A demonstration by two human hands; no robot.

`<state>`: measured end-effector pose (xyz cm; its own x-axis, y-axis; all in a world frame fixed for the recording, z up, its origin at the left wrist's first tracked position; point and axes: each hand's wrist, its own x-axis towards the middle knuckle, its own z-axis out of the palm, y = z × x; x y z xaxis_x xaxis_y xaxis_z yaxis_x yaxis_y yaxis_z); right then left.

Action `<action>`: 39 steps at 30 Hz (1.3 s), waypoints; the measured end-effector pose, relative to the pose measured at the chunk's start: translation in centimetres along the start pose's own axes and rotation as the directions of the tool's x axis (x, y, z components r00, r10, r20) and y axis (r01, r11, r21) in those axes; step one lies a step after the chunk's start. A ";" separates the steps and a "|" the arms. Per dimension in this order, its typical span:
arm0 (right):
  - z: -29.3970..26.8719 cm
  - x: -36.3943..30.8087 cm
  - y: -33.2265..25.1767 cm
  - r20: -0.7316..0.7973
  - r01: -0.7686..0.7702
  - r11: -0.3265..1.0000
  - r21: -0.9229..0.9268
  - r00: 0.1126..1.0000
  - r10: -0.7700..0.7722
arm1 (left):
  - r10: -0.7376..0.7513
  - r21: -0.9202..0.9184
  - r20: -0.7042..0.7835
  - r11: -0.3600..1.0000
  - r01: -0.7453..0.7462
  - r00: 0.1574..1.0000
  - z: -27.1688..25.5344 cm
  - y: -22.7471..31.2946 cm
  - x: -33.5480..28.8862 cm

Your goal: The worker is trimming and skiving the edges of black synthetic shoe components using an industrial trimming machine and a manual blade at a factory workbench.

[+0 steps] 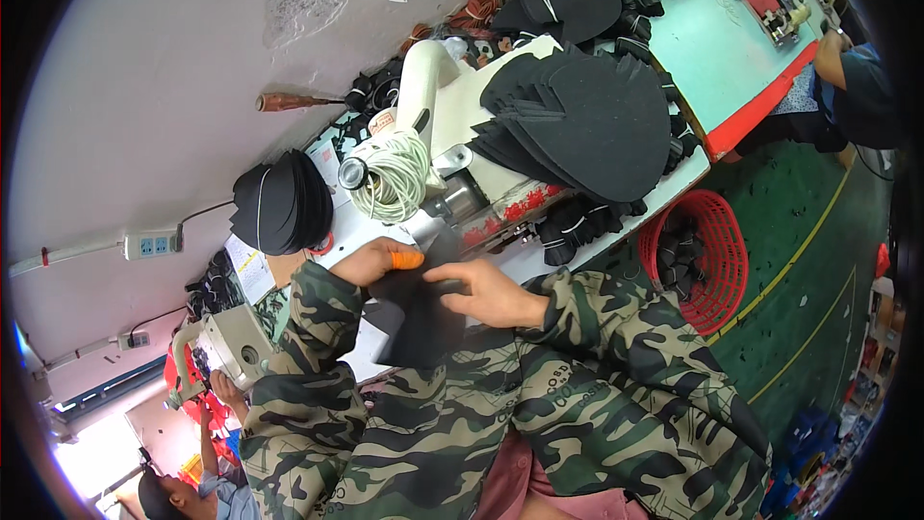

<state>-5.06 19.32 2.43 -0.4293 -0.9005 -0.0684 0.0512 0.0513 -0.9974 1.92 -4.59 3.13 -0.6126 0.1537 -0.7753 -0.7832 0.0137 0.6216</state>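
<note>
In front of my chest, just below the industrial sewing machine's head, I hold a thin black sheet piece, partly smeared by motion. My left hand, with an orange finger cover, is closed on its upper left edge. My right hand is closed at its right side, index finger stretched along the surface; the thumb is mostly hidden. The cream machine carries a coil of pale green cord on its arm. Over its bed, fanned black curved pieces lie stacked.
A tied black bundle stands left of the machine; another stack lies behind. A red basket with black bundles stands on the green floor. A screwdriver leans by the wall. Co-workers sit at machines far left and far right.
</note>
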 end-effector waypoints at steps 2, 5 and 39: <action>0.3 0.7 -0.3 0.071 -0.211 0.944 0.253 0.977 0.200 | -0.129 -0.013 -0.015 0.992 0.129 0.992 -0.5 1.9 0.0; 0.6 1.7 0.4 0.070 -0.246 0.907 0.343 0.969 0.236 | -0.130 0.010 0.005 0.991 0.130 0.991 -1.4 2.7 0.5; -9.2 1.7 -5.8 -0.390 0.056 0.867 -0.495 0.877 -0.279 | 0.201 0.277 -0.454 0.958 -0.077 0.868 6.7 4.8 3.1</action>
<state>-14.35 21.45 7.92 -0.7428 -0.6360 0.2091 -0.4255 0.2075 -0.8808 -3.06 2.59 4.50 -0.7374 -0.3129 -0.5986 -0.6736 0.2748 0.6861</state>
